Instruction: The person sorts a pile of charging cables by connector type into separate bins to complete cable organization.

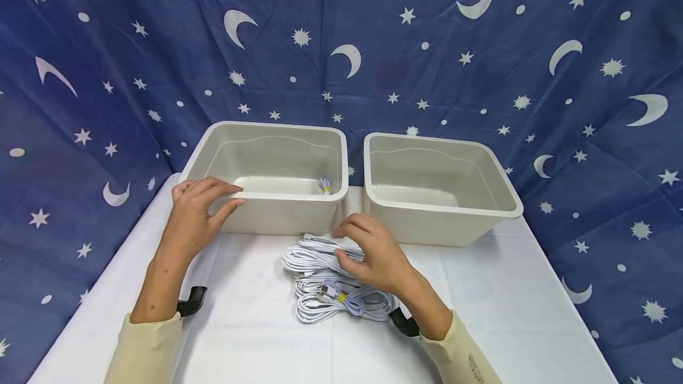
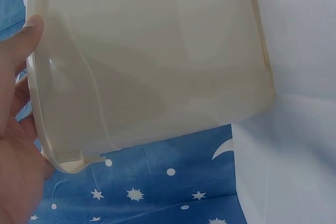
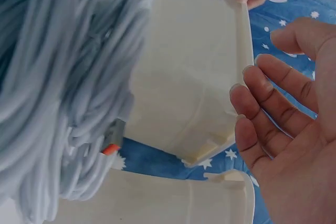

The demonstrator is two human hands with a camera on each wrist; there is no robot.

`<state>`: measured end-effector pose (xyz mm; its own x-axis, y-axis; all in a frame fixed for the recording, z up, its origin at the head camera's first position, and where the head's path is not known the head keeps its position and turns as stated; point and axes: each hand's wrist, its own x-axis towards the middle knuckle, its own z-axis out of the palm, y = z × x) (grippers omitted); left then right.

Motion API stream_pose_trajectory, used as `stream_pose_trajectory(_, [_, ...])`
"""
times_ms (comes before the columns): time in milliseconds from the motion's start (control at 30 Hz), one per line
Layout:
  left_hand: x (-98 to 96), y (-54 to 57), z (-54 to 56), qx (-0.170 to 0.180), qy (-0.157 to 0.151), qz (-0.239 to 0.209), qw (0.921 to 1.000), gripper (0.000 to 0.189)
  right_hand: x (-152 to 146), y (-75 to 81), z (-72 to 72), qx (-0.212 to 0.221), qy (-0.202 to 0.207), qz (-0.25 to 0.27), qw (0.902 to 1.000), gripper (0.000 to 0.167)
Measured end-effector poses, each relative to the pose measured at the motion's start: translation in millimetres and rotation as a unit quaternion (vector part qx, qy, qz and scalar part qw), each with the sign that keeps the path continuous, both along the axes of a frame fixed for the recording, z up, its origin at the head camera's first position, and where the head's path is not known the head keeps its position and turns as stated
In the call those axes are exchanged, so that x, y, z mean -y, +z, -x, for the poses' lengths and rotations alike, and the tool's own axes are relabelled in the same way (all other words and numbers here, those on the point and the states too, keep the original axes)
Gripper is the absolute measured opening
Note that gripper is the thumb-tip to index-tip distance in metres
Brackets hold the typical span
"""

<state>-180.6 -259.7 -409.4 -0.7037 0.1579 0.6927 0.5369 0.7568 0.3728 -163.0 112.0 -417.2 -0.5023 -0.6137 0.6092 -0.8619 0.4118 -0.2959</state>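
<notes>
My left hand [image 1: 200,212] holds the near rim of the left off-white plastic bin [image 1: 283,215]. In the left wrist view the thumb [image 2: 32,32] lies on the rim's outer side, with the other fingers partly hidden behind it. My right hand [image 1: 376,256] is over a pile of coiled white cables [image 1: 309,259], with its fingers spread and loosely bent. The right wrist view shows nothing between that hand's fingers [image 3: 273,72]. On the pile's near side lies a bundle with a yellow tie [image 1: 341,297]. A similar small bundle [image 1: 324,185] is inside the left bin.
A second off-white bin [image 1: 427,227] stands to the right, a narrow gap from the first. Both are on a white-covered table [image 1: 251,325]. A blue curtain [image 1: 299,76] with moons and stars hangs close behind and at both sides.
</notes>
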Motion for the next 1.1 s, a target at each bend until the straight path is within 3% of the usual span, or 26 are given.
stream_pose_trajectory(1100, [-0.6, 0.8, -2.6, -0.005, 0.001, -0.001, 1.0000, 0.022, -7.8, -39.0, -52.1, -0.008, -0.027, -0.131, 0.9909, 0.024])
